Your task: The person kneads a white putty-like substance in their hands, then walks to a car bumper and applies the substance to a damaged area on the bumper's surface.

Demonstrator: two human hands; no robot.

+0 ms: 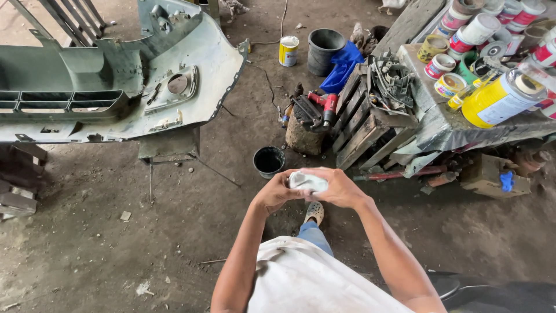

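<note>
Cloth: a small white wad point(308, 181), soft and crumpled, held in front of the body between both hands, over the dirt floor and just this side of the black cup.
Left hand: point(277, 191) fingers curled onto the wad's left side, pressing it toward the other hand.
Right hand: point(341, 188) closed over the top and right side, fingers wrapped round the cloth; the two hands together squeeze it into a tight ball, which looks like wringing or folding.
Cup: point(269, 161) a small round black pot on the ground, dark inside, close beyond the hands, likely set there for easy reach.
Stump: point(305, 138) a rough wood block serving as a stand; a red power tool point(325, 105) lies on top.
Pallet: point(364, 124) weathered slats tilted against the table, with dark plastic parts heaped on it.
Table: point(446, 130) covered with a grey sheet, crowded with paint tins; a yellow can point(499, 99) lies on its side.
Bumper: point(116, 75) a pale green, dusty car panel, curved and ribbed, propped on a stand at working height.
Bucket: point(325, 51) dark, round, farther off beside a blue rag point(344, 66).
Floor: point(145, 232) packed grey dirt, stained and littered with chips.
</note>
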